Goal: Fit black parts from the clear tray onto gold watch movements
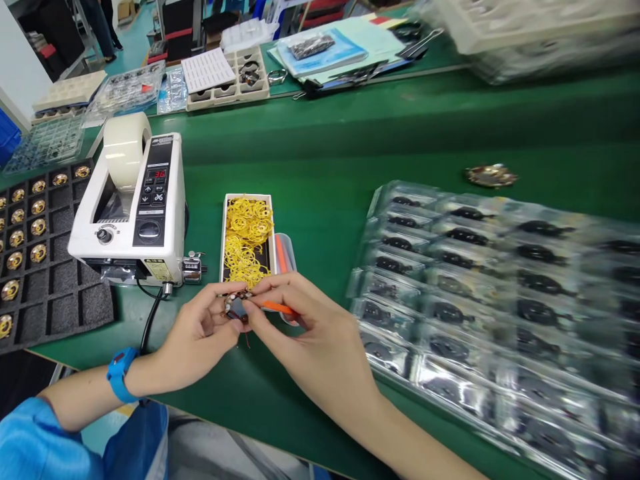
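Between the fingertips of my left hand [193, 340] is a small round part [235, 307] with a grey disc face and a shiny, gold-and-dark rim. A thin reddish wire [248, 340] hangs below it. My right hand [320, 337] grips a slim orange stick-like tool [279, 307], and its thumb and fingertips meet the part's right side. The tool's tip is hidden by the fingers. Just beyond both hands stands a white box [222, 243] of yellow rubber-band-like rings [249, 223]. A clear container [287, 250] with something orange in it is beside the box, partly behind my right hand.
A white tape dispenser [165, 220] stands at left, by a black foam tray [60, 293] of gold round parts. A clear blister tray [420, 293] of dark parts fills the right. Behind it lies a shiny metallic piece [491, 175]. Papers [345, 50] and trays line the back.
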Demonstrator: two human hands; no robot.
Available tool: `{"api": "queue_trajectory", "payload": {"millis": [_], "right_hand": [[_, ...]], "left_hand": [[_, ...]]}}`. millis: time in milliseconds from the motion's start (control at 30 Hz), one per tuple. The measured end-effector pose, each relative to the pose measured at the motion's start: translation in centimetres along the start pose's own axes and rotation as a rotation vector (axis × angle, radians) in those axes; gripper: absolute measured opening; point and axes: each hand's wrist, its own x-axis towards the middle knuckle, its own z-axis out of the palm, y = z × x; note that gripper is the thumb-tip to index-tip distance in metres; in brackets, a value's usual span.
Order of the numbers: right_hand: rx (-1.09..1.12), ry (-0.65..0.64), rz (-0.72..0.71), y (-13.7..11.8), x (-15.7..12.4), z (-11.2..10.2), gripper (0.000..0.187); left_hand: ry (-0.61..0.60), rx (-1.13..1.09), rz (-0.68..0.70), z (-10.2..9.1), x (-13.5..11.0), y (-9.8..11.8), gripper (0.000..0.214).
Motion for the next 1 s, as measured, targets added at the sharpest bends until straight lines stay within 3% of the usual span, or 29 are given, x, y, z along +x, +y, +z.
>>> {"api": "queue_trajectory", "payload": {"millis": [100,233,367,500,633,767,900,1000], "right_hand": [[-0.125,0.049,-0.133,0.2,-0.4,0.4,0.011],[-0.369,0.148,-0.260,0.5,-0.6,0.4,0.006],[-0.198,-0.040,-0.174,0.4,-0.1,-0.1,0.003],[-0.061,-0.147,-0.155,0.3,0.5,-0.6,0.017],[-0.309,-0.087,-0.381,0.3,0.5,-0.8,0.014],[-0.424,0.113,-0.642,0.1,-0.5,-1.0,0.009],[-0.392,0.130,-0.841,-0.2,-1.8,-1.2,0.021],[-0.493,0.145,-0.791,-0.1,-1.8,-0.9,0.020]], "left_hand": [[0.078,-0.044,0.023,0.3,0.4,-0.5,0.024],[0.097,-0.085,0.041,0.3,0.7,-0.5,0.029],[0.093,-0.080,-0.008,0.3,0.3,-0.5,0.032],[0.071,0.113,0.036,0.1,0.0,-0.5,0.021],[0.006,0.508,0.170,-0.7,0.2,0.3,0.013],[0.113,0.640,0.344,-1.2,0.7,1.1,0.010],[0.166,0.387,0.063,-1.1,1.0,1.3,0.004],[0.124,0.125,-0.109,-1.0,0.9,1.2,0.021]]}}
